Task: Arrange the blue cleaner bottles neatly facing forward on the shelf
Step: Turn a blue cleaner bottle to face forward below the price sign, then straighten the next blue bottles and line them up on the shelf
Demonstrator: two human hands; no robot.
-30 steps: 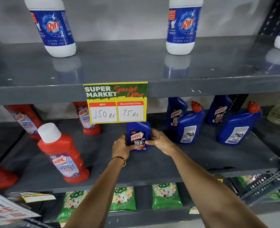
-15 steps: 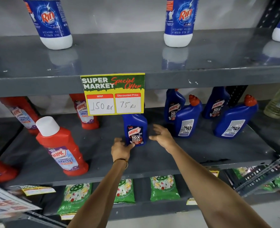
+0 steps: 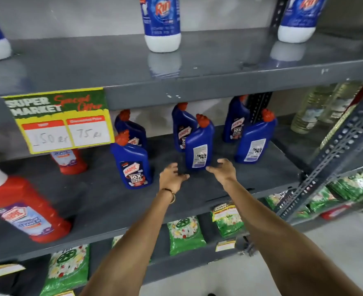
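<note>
Several blue Harpic cleaner bottles with red caps stand on the grey middle shelf [image 3: 251, 180]. One front-left blue bottle [image 3: 133, 165] faces forward, another [image 3: 131, 130] stands behind it. A middle blue bottle [image 3: 198, 146] shows its back label, with one [image 3: 181, 124] behind it. At the right a bottle [image 3: 255, 139] also shows its back label, in front of a forward-facing one [image 3: 235, 122]. My left hand [image 3: 172, 177] and my right hand [image 3: 222, 168] hover open on either side of the middle bottle's base, holding nothing.
Red Harpic bottles [image 3: 25, 208] stand at the left. A yellow price sign [image 3: 59, 120] hangs from the upper shelf, which carries white-and-blue Rin bottles [image 3: 162, 24]. Clear bottles [image 3: 313, 112] stand at the far right behind a slanted metal strut [image 3: 334, 150]. Green packets [image 3: 186, 233] lie below.
Both hands let go of the forward-facing bottle and moved right to the bottle showing its back label. The view shifted right.
</note>
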